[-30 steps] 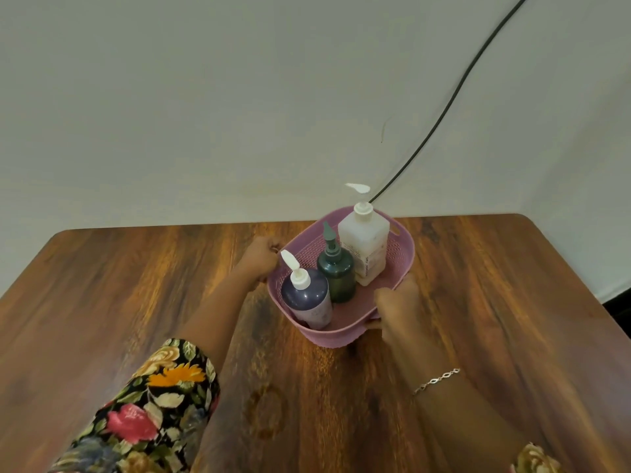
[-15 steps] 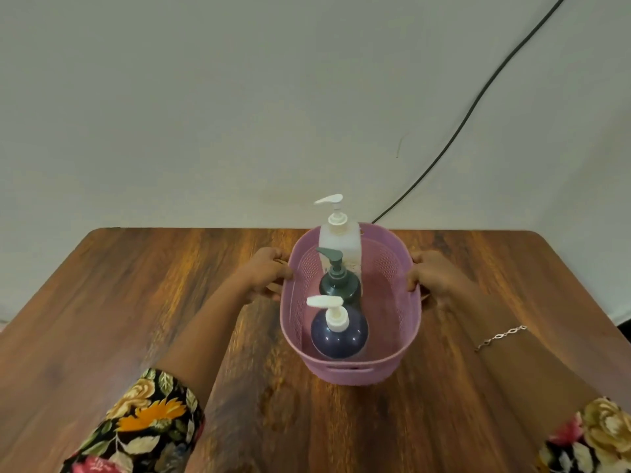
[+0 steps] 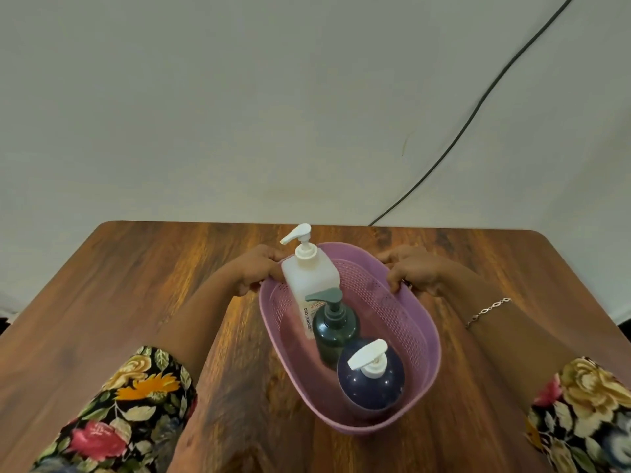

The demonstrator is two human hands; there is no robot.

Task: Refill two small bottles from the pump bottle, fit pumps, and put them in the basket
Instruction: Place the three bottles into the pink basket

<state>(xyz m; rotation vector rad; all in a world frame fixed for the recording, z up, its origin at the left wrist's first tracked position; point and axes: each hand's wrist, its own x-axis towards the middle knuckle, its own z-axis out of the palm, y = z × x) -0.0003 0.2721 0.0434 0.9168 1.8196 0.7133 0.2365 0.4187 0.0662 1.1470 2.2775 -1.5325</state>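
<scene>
Basket (image 3: pixel 423 339), lilac, perforated, oval: held by both side rims towards the far end, over the wooden table (image 3: pixel 136 285); whether it rests on the table cannot be told

Left hand (image 3: pixel 256 271): fingers curled over the left rim

Right hand (image 3: pixel 411 273): fingers curled over the right rim

Contents, three, standing in a row: white pump bottle (image 3: pixel 309 285) at the far end; small dark green bottle (image 3: pixel 336 331) in the middle, just beside it; small dark blue bottle (image 3: pixel 370 380) at the near end

Progress: pumps are seen fitted on both small bottles, and both are lodged in the basket, so these steps are judged done. Fill levels are hidden by the dark walls, so the refilling cannot be confirmed. Little is judged outstanding beyond release of the basket
</scene>
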